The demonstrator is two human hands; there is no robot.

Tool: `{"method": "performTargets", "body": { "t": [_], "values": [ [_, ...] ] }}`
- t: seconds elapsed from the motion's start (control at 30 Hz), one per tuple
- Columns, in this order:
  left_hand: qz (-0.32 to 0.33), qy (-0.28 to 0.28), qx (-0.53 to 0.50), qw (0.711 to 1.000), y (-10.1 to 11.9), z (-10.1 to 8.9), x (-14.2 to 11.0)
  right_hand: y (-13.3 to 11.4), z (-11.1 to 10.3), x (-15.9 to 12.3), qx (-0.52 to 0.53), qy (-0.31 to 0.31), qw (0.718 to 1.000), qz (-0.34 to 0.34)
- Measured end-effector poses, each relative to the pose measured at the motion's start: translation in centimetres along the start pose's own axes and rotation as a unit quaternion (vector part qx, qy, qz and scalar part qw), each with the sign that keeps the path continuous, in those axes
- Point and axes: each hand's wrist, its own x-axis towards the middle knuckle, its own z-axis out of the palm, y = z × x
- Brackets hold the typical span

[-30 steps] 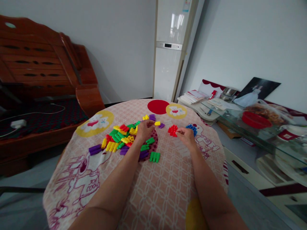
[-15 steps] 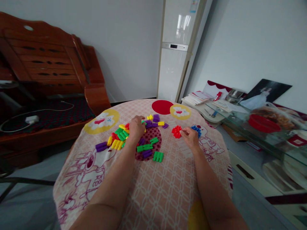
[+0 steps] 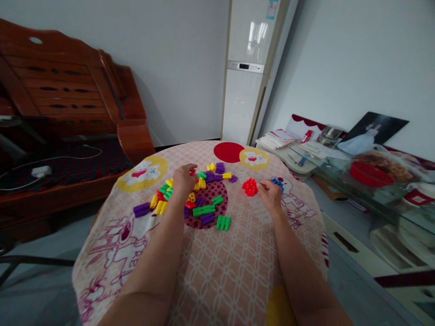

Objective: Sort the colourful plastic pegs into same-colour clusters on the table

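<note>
On the round, cloth-covered bench (image 3: 217,271), smooth blocks (image 3: 204,210) shaped like joined tubes lie heaped in several colours. The left hand (image 3: 184,182) curves over them, a red piece (image 3: 192,172) at its fingertips; whether gripped, I cannot tell. The right hand (image 3: 271,194), narrowly pinched, contents unclear, sits between knobbly red (image 3: 250,187) and blue clusters (image 3: 277,183).

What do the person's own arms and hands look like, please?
The left forearm and right forearm are bare, with no sleeves in view. The left hand and right hand wear no gloves; no watch or bracelet shows. Any ring is too small to tell.
</note>
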Motion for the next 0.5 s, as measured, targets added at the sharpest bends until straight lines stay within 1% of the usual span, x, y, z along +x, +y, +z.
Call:
{"method": "performTargets", "body": {
  "t": [0.07, 0.1, 0.2, 0.27, 0.3, 0.37, 0.43, 0.5],
  "values": [
    [0.011, -0.012, -0.06, 0.998, 1.5, 1.0, -0.4, -0.1, 0.1, 0.0, 0.001, 0.003, 1.0, -0.001],
    [0.015, -0.028, -0.08, 0.996, 2.1, 1.7, -0.6, -0.1, 0.2, -0.1, 0.001, 0.005, 1.0, -0.002],
    [0.028, -0.097, -0.112, 0.989, 3.7, 4.0, -1.5, 0.0, 0.2, -0.1, -0.012, 0.022, 1.0, -0.009],
    [0.043, -0.147, -0.114, 0.982, 4.4, 5.2, -2.1, 0.1, 0.2, -0.1, -0.035, 0.048, 0.998, -0.013],
    [0.057, -0.163, -0.104, 0.979, 4.8, 5.6, -2.4, 0.1, 0.2, -0.1, -0.047, 0.065, 0.997, -0.015],
    [0.089, -0.164, -0.075, 0.979, 5.4, 6.1, -2.9, 0.2, 0.4, -0.2, -0.067, 0.097, 0.993, -0.019],
    [0.113, -0.137, -0.045, 0.983, 6.2, 6.4, -3.1, 0.2, 0.6, -0.3, -0.078, 0.115, 0.99, -0.024],
    [0.123, -0.108, -0.012, 0.986, 7.1, 6.7, -3.0, 0.1, 0.8, -0.4, -0.085, 0.119, 0.989, -0.03]
  ]
}}
